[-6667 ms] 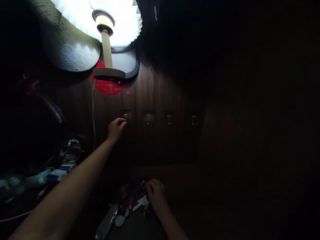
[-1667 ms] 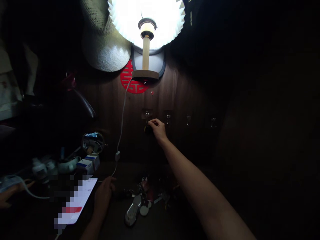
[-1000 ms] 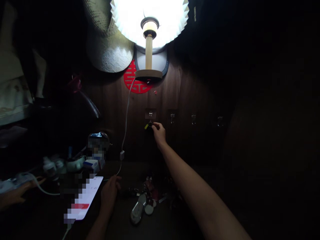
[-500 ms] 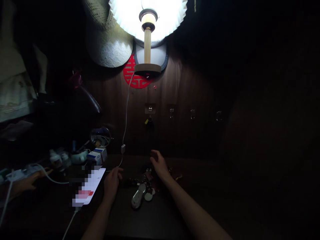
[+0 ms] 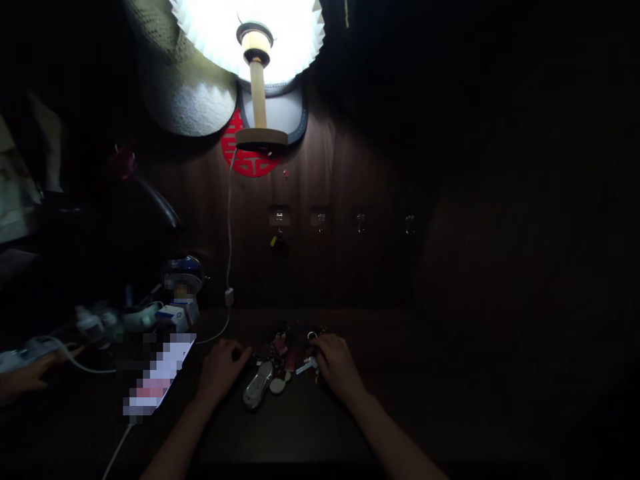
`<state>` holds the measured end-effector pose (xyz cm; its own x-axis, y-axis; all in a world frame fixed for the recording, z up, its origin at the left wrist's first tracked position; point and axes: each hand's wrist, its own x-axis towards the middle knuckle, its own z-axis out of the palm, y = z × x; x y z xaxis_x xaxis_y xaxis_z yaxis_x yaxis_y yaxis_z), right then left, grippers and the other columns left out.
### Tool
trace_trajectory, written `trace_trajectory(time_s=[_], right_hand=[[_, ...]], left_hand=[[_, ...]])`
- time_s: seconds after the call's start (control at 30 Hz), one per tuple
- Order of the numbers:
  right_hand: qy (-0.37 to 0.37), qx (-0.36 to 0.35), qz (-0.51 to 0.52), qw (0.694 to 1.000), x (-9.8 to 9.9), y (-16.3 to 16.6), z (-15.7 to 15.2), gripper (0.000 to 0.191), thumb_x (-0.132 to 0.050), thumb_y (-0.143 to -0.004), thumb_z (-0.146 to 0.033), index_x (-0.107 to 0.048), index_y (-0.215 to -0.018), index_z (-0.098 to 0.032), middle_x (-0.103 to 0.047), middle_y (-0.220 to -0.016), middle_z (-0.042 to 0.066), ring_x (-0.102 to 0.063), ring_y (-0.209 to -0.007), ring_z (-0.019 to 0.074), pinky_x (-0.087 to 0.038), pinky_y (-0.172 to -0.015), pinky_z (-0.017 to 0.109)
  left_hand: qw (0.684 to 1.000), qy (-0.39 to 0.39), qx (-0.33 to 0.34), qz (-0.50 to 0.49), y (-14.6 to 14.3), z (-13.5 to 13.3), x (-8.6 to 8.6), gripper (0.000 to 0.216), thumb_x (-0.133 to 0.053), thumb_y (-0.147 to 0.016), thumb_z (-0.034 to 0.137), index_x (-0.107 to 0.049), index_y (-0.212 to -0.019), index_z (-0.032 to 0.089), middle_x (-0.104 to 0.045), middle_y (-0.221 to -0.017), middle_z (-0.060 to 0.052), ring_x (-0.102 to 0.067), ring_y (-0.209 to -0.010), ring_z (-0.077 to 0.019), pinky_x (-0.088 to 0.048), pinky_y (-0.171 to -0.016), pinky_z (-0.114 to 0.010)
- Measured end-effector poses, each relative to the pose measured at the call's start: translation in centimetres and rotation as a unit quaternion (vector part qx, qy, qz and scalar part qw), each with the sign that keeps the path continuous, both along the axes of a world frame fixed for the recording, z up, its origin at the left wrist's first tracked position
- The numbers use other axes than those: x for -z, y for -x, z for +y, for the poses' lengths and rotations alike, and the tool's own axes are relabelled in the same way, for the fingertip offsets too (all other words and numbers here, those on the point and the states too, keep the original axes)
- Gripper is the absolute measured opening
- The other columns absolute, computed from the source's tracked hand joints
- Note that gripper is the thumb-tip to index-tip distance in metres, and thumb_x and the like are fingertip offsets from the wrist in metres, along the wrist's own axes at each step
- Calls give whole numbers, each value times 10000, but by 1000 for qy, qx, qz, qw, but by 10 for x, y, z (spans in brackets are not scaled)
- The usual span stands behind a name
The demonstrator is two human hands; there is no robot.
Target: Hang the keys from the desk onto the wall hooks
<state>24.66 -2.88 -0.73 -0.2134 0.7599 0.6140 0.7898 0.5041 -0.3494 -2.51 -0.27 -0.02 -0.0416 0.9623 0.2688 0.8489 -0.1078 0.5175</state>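
Left hand (image 5: 223, 370) low on the dark tabletop (image 5: 300, 433), fingers (image 5: 239, 355) loosely curled, just beside a silver key fob (image 5: 258, 385); right hand (image 5: 337, 368) at the right edge of a heap of keys (image 5: 285, 350), fingers (image 5: 323, 345) curved and close together beside a metal key (image 5: 306, 366), any pinch too dark to tell; a pixelated phone (image 5: 159, 373) left of the left hand

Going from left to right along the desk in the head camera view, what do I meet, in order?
white power strip → pixelated phone → left hand → silver oval key fob → metal key → right hand
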Motion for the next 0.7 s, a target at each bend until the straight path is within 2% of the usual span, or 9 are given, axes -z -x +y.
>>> trace_trajectory(time_s=[0.13, 0.23, 0.33, 0.53, 0.7], right_hand=[[-6, 12, 13, 1000, 1, 1, 2, 309, -444, -767, -22, -617, -911, -234, -658, -930, 44, -570, -915, 205, -394, -831, 350], [-4, 19, 25, 999, 0, 0, 2, 292, -442, -769, -25, -620, -885, -226, -657, -911, 37, -573, -893, 192, -392, -808, 335], [0, 17, 31, 999, 1, -1, 2, 286, -434, -772, -24, -621, -856, -224, -657, -897, 31, -575, -880, 186, -385, -798, 327], [-19, 16, 50, 998, 2, -2, 2, 281, -438, -771, -28, -617, -854, -227, -662, -870, 25, -579, -865, 189, -378, -789, 323], [-31, 20, 96, 995, -1, 1, 0, 284, -402, -809, -63, -620, -906, -217, -670, -883, 43, -587, -866, 190, -391, -777, 328]], left_hand=[[1000, 16, -6, 15, -1, -2, -1, 232, -519, -726, 402, -663, -741, 221, -641, -928, -74, -583, -909, -250, -413, -763, -337], [996, 29, 19, -78, 2, -3, -8, 208, -507, -716, 383, -634, -658, 228, -656, -793, -38, -600, -825, -225, -411, -745, -313], [976, 39, 12, -214, 6, 0, -19, 198, -538, -664, 401, -612, -605, 228, -652, -686, -7, -602, -752, -217, -406, -731, -309], [943, 29, -24, -331, 2, 12, -44, 342, -549, -628, 516, -628, -698, 191, -656, -679, -16, -613, -731, -219, -431, -649, -303], [909, 47, 4, -414, -27, 12, -58, 396, -561, -647, 535, -621, -826, 187, -681, -760, -22, -634, -706, -187, -464, -584, -268]])
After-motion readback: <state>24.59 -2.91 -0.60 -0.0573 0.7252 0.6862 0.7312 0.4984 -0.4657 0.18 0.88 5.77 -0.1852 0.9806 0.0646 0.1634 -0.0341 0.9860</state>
